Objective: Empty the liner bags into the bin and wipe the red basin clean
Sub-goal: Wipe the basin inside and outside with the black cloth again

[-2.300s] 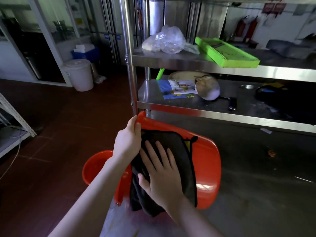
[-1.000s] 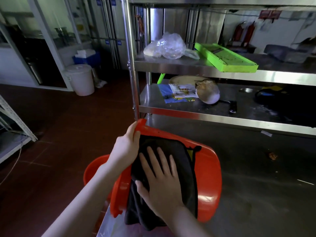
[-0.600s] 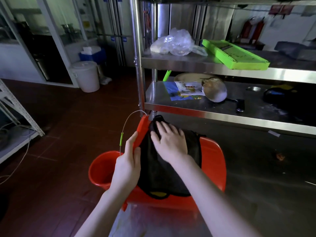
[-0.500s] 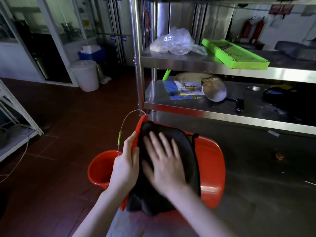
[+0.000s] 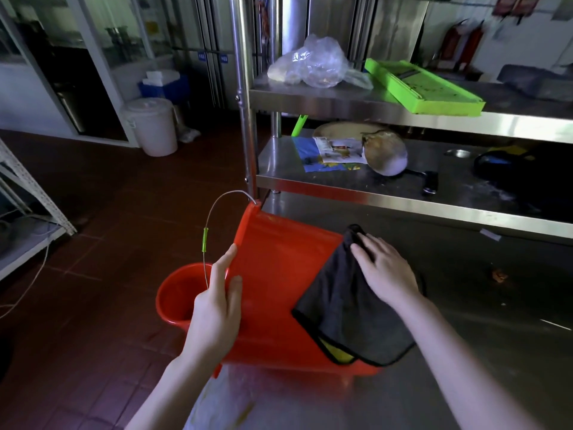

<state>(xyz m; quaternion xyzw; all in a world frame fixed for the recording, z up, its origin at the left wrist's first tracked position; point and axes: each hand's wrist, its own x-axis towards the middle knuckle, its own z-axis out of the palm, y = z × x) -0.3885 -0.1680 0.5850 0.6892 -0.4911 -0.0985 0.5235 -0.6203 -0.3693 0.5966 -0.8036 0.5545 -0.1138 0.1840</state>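
Fuzzy dark cloth slid across glossy red basin, right hand pressing flat

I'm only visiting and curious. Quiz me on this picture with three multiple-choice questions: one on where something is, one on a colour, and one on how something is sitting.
1. Where does the flat bright green plastic tray lie?
A. on the floor
B. inside a bucket
C. on the upper steel shelf

2. What colour is the cloth under the right hand?
A. dark grey with a yellow edge
B. white
C. blue

3. How does the red plastic basin with the wire handle sit on the steel table?
A. upright
B. tipped on its side
C. upside down

Answers:
1. C, since the tray rests on that shelf beside a clear plastic bag.
2. A, since the cloth is dark and yellow shows at its lower corner.
3. B, since its mouth faces sideways, where the left hand grips the rim.
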